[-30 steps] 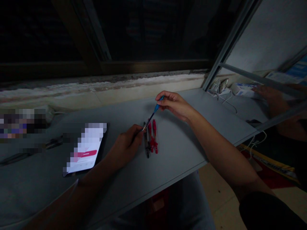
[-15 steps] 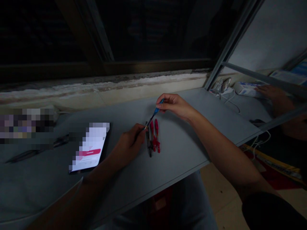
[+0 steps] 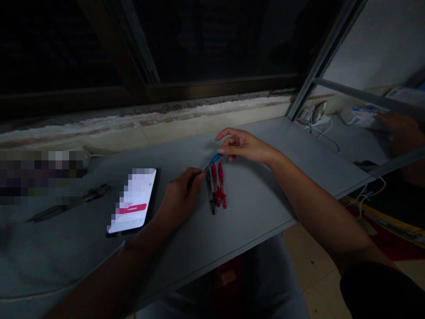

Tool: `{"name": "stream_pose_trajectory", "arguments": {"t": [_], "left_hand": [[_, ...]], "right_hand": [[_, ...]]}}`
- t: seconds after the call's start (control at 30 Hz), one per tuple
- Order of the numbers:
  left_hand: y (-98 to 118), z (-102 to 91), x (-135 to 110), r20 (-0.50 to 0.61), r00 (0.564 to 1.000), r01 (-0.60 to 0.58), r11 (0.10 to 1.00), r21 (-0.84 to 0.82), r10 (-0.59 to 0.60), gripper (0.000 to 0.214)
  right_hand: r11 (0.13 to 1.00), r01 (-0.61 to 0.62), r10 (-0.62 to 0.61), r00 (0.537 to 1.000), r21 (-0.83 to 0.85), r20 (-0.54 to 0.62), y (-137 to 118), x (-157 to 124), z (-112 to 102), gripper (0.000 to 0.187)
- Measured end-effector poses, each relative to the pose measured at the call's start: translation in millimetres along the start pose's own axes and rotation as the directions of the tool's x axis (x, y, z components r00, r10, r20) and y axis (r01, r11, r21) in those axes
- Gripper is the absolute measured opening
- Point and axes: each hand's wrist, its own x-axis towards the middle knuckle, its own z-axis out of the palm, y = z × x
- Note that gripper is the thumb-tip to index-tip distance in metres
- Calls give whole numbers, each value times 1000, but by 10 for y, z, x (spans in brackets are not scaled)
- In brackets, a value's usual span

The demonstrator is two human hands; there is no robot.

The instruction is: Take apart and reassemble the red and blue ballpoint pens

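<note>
My left hand [image 3: 181,192] is shut on a slim dark pen with a blue end [image 3: 213,159], and the blue end points up and to the right. My right hand [image 3: 242,146] hovers just above that blue end, fingers apart and holding nothing. Just beyond the left fingertips, a bundle of pens lies on the grey desk [image 3: 259,201]: two red pens [image 3: 219,186] side by side, next to a dark pen [image 3: 210,192]. The pen tips are partly overlapped, so the exact arrangement is hard to tell.
A smartphone [image 3: 133,201] with a lit, pixelated screen lies left of my left hand. Farther left are a dark tool [image 3: 69,204] and a pixelated patch. A white cable [image 3: 327,130] and packages [image 3: 360,117] lie at the far right, by a metal-framed glass pane.
My right hand has let go of the blue end and moved up and to the right, its fingers now apart. The pen stays in my left hand, and the view has shifted slightly.
</note>
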Motion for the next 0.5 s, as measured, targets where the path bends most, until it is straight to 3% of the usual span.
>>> {"name": "stream_pose_trajectory", "arguments": {"t": [0.07,0.17,0.33,0.5], "left_hand": [[-4,6,0,0,1000,-10,1000,-10,10,30],[-24,21,-1,-15,999,-31,999,-21,31,29],[-43,34,3,-71,997,-33,999,-21,32,28],[-40,35,-1,-53,997,-57,998,-26,56,29]], "right_hand": [[997,-19,21,999,-75,32,-1,-5,-27,43],[954,-110,111,994,-281,-12,16,-8,-42,58],[994,9,0,997,-111,78,24,-1,-50,47],[965,-89,116,988,-245,98,41,-14,-73,57]]}}
